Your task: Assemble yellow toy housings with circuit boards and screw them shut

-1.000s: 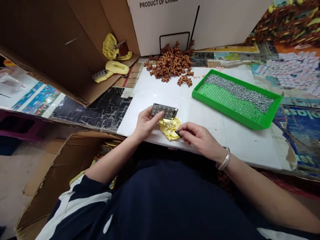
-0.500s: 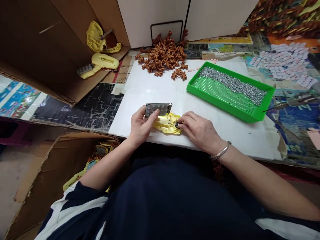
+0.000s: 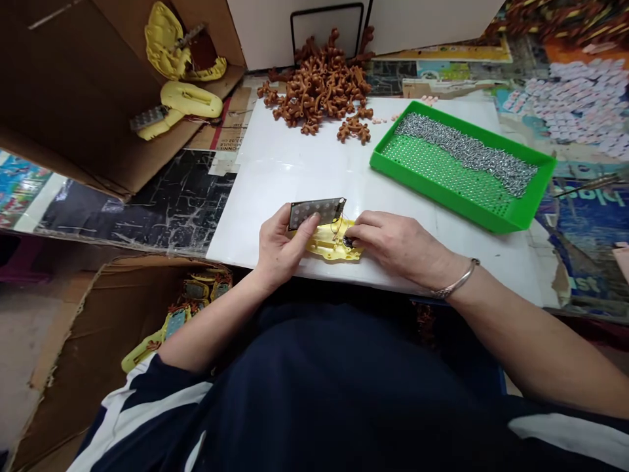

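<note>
A yellow plastic shell (image 3: 328, 241) lies flat on the white board (image 3: 295, 170) near its front edge. My left hand (image 3: 278, 246) grips a small grey circuit board (image 3: 316, 211) studded with round pads, tilted up above the shell; thin wires run from it down to the shell. On the right, my right hand (image 3: 400, 246) pinches a small dark round part (image 3: 347, 243) and presses it against the shell's right side. A metal bangle circles my right wrist.
A green perforated tray (image 3: 496, 219) with a band of small metal screws sits at right. A heap of brown plastic pieces (image 3: 322, 92) lies at the back. An open cardboard box (image 3: 73, 98) at left holds yellow shells (image 3: 189, 101); another carton (image 3: 98, 314) below holds assembled units.
The shell went from tilted to lying flat on the board. My right hand slid left onto it with the dark part. The view tipped downward.
</note>
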{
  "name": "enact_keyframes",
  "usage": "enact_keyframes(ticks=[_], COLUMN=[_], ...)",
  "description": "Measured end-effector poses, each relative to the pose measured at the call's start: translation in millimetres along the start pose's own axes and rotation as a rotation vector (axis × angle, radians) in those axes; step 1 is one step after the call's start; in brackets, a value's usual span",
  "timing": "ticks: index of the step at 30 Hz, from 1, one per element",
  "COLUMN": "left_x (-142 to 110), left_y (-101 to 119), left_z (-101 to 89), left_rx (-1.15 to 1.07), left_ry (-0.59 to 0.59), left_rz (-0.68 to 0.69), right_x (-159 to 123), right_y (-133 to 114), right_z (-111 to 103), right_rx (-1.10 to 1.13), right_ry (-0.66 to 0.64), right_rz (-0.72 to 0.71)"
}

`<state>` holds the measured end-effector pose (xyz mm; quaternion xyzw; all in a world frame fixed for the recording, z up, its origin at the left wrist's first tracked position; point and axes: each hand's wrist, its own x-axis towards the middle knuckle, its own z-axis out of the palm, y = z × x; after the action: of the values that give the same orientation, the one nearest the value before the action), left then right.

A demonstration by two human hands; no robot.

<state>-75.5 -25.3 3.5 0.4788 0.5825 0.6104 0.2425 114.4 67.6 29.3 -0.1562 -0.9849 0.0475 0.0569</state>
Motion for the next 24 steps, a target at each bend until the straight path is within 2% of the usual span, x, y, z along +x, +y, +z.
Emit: enact_keyframes(ticks=[3, 7, 10, 16, 20, 24], left_x=[-0.4, -0.1, 0.4, -0.5, -1.9, -3.2], left_y=[0.1, -0.1, 0.3, 0.8, -0.1, 0.4], left_z=[-0.1, 0.0, -0.2, -1.2, -1.5, -0.4], left_rx=[0.020, 0.010, 0.031, 0.048, 0.034, 0.019], left_ry=[-0.017, -0.030, -0.015, -0.046, -0.021, -0.033], left_rz=[-0.027, -0.024, -0.025, -0.027, -0.033, -0.029], right_x=[6.2, 9.6, 3.9, -11.1, -12.7, -13.4], right_y=[-3.3, -8.2, -5.3, 0.5, 1.4, 4.5], right_z=[-11.2, -14.1, -3.8, 13.1, 8.6, 7.1], right_rx=[0.000, -0.041, 0.083, 0.316, 0.315, 0.293], right_ry=[-0.096, -0.115, -0.039, 0.223, 0.293, 0.295], right_rz=[-0.010, -0.014, 0.028, 0.100, 0.144, 0.190])
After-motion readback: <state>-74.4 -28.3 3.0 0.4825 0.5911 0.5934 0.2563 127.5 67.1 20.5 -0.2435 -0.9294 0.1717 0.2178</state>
